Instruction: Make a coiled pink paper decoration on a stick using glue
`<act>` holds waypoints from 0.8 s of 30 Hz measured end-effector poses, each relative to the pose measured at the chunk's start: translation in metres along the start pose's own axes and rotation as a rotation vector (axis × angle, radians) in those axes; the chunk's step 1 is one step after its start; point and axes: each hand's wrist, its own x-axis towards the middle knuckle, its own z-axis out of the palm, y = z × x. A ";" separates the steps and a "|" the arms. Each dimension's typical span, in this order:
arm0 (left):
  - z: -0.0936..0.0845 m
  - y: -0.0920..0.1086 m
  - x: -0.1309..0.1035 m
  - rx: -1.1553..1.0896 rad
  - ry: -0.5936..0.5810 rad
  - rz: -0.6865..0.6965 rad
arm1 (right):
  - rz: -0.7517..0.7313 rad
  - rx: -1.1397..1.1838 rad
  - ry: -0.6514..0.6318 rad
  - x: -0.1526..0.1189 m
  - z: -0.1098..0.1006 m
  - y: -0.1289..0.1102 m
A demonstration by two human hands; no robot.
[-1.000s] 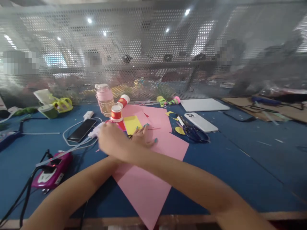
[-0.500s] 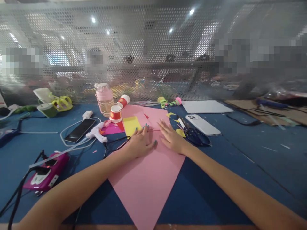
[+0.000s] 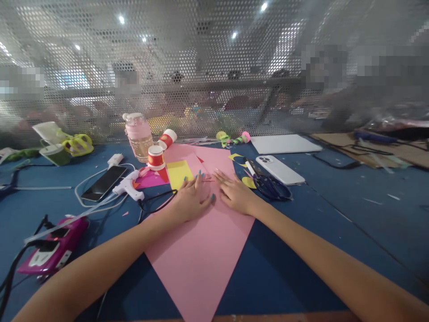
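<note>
A large pink paper sheet (image 3: 204, 250) lies on the blue table, one corner pointing at me. My left hand (image 3: 192, 199) rests flat on it with fingers spread, beside a yellow paper square (image 3: 180, 174). To its right, my right hand (image 3: 236, 192) lies on the pink paper, fingers stretched out and palm down. A thin folded strip or edge of pink paper shows between my fingertips. Scissors (image 3: 273, 187) with dark blue handles lie to the right of my right hand, near yellow paper scraps (image 3: 248, 182).
To the left are a white glue gun (image 3: 129, 185), black phone (image 3: 103, 183), magenta power strip (image 3: 55, 246) and cables. Behind stand a pink bottle (image 3: 139, 138) and a red paper cup (image 3: 156, 158). A white phone (image 3: 279, 170) lies right. Perforated metal screen (image 3: 201, 58) at the back.
The whole view has shifted slightly, so things appear a little further left and higher. My right hand's fingers have drawn slightly closer together; both hands remain on the pink paper.
</note>
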 end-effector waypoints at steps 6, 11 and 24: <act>0.000 0.001 -0.001 0.023 0.011 -0.001 | 0.022 -0.030 -0.018 0.000 -0.001 -0.002; 0.002 0.001 -0.001 0.047 0.012 0.015 | 0.023 -0.031 -0.030 -0.001 -0.004 -0.004; -0.001 0.005 -0.001 0.138 -0.046 0.008 | -0.014 0.084 -0.044 0.013 0.003 -0.016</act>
